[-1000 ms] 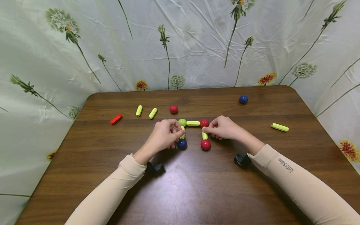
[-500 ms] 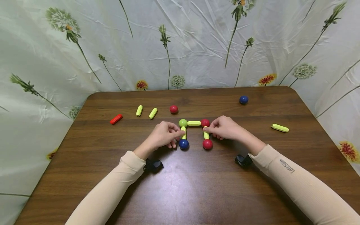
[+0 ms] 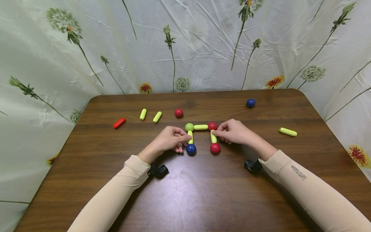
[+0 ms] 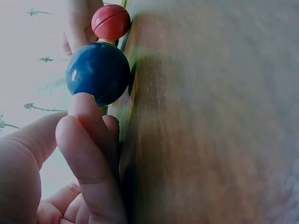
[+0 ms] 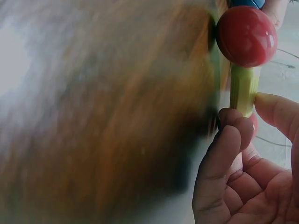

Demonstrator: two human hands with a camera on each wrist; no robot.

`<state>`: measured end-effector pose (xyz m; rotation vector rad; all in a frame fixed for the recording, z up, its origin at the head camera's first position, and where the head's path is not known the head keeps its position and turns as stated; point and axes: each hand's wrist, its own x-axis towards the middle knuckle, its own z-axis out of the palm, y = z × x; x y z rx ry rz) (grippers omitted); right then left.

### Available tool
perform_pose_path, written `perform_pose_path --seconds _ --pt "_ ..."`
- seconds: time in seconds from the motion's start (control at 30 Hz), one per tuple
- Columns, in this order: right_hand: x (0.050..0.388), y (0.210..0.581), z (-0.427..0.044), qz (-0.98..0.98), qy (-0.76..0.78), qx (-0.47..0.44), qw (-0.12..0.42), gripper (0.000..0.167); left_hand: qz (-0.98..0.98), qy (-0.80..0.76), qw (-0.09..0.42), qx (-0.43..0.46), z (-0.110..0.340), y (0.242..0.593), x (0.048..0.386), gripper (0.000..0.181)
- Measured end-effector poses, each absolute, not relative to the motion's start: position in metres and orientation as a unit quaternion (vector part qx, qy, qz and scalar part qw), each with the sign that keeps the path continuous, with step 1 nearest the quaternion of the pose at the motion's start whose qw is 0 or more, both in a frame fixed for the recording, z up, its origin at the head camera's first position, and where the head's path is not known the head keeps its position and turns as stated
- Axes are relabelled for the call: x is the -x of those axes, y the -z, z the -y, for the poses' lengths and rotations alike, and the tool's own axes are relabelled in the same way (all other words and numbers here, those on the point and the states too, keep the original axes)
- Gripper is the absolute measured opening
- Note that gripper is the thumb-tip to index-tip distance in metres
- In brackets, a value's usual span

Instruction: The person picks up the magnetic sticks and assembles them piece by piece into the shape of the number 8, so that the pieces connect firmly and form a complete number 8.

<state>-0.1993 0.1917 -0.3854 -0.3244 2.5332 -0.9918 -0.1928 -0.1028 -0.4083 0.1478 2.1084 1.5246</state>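
Note:
In the head view a three-sided frame of balls and rods lies on the table. A green ball (image 3: 189, 127), a yellow rod (image 3: 201, 127) and a red ball (image 3: 212, 126) form its far side. The left leg is a yellow rod (image 3: 190, 137) ending in a blue ball (image 3: 191, 149); my left hand (image 3: 169, 140) pinches this rod. My right hand (image 3: 235, 132) pinches the right leg's yellow rod (image 3: 213, 136), which ends in a red ball (image 3: 215, 148). Thumb and fingers flank that rod (image 5: 243, 88) in the right wrist view. The blue ball (image 4: 98, 73) hides the left rod in the left wrist view.
Loose on the wooden table (image 3: 197, 193) are a red rod (image 3: 119, 123), yellow rods (image 3: 143, 114) (image 3: 157, 117) and a red ball (image 3: 178, 112) at left. A blue ball (image 3: 251, 103) and a yellow rod (image 3: 288, 131) lie right. Flowered cloth (image 3: 203, 48) hangs behind.
The frame has shifted slightly right, its near balls most. My left hand has moved a little toward me, uncovering more of its rod and the blue ball. Both hands keep their pinch.

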Motion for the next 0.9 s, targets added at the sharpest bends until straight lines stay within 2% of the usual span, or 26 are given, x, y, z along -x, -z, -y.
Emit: perform_pose_path --seconds 0.3,0.6,0.9 --pt "0.194 0.371 -0.226 -0.917 0.345 0.110 0.170 0.031 -0.776 -0.567 0.273 -0.049 0.102 0.409 0.194 0.021" --pt "0.189 0.357 -0.276 -0.946 0.298 0.097 0.085 0.026 -0.773 -0.570 0.276 -0.042 0.103 0.410 0.195 0.020" --pt "0.180 0.358 -0.333 -0.963 0.254 0.069 0.063 0.044 -0.770 -0.573 0.276 -0.045 0.102 0.411 0.195 0.019"
